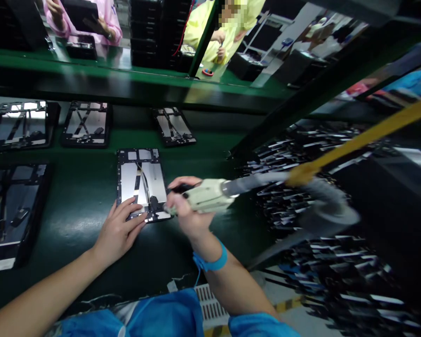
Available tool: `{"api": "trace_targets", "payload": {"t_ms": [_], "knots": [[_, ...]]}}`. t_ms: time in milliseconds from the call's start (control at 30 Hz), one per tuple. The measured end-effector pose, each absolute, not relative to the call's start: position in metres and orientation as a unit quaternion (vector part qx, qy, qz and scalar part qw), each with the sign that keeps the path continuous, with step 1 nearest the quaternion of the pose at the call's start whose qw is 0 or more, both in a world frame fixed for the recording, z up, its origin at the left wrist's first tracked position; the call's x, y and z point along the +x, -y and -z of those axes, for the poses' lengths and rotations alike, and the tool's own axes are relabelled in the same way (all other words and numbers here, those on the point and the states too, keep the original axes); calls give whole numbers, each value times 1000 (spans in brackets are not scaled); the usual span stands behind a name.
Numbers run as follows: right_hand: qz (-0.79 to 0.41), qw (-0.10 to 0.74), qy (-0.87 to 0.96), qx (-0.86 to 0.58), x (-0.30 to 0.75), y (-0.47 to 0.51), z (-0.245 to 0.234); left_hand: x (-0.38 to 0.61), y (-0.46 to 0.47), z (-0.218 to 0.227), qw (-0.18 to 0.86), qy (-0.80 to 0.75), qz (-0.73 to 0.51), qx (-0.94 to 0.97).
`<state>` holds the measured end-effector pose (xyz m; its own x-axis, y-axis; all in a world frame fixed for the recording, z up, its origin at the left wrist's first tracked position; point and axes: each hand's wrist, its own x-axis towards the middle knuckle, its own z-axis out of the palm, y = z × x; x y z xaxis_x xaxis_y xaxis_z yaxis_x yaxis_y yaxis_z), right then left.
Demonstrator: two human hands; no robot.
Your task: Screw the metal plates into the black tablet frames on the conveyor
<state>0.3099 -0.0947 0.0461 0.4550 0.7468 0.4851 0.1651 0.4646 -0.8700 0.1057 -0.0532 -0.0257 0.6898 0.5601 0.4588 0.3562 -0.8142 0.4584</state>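
Head view: open tablet [156, 178] lay on green bench [77, 196], strip cables [137, 182] inside its shell. Left hand [115, 231] lay half-open, fingers slightly parted over its lower left corner; right hand [192, 222] was wrapped round a pale tool [210, 194], tip blurred near the lower right corner, contact unclear. Bench surface separated it from four other tablets [86, 124], three beyond, one left. Blurred dark parts [287, 201] stood right; pink sleeve [112, 35] and yellow sleeve [199, 21] showed beyond

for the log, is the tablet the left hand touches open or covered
Open: the tablet shows its silver plate and dark cable, with no cover over them.
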Motion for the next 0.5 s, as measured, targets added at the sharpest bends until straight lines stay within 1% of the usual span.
{"api": "trace_targets", "payload": {"t_ms": [67, 133, 300, 500], "knots": [[-147, 732, 431, -506, 330, 89, -44, 106, 54, 26, 172, -259, -294, 904], [-115, 736, 404, -531, 347, 81, -39, 106, 55, 26, 175, -261, -288, 905], [-116, 719, 393, -561, 358, 67, -27, 105, 55, 25, 175, -259, -289, 905], [-114, 709, 389, -577, 355, 65, -28, 105, 54, 26, 174, -259, -284, 907]]}}
